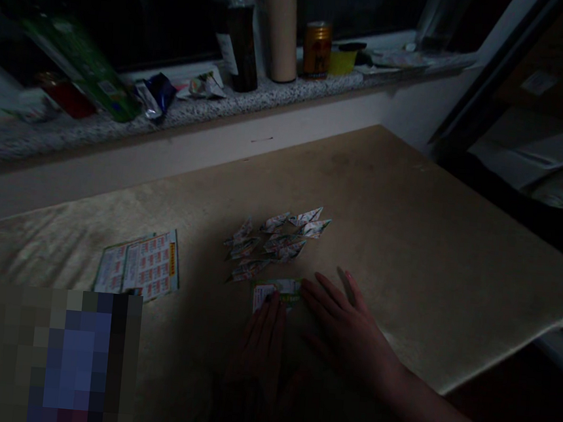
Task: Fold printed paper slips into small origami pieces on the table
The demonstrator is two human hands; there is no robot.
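Several folded paper pieces (286, 245) sit in a loose cluster on the desk (432, 231), just beyond a small printed paper (290, 287) that lies flat. The left hand (261, 340) is open, its fingers extended and resting on that paper. The right hand (344, 315) is open too, fingers spread, with fingertips at the paper's right edge. Off to the left lie printed sheets (151, 262); beyond the desk, a can (317, 51) stands on the window sill (282, 94).
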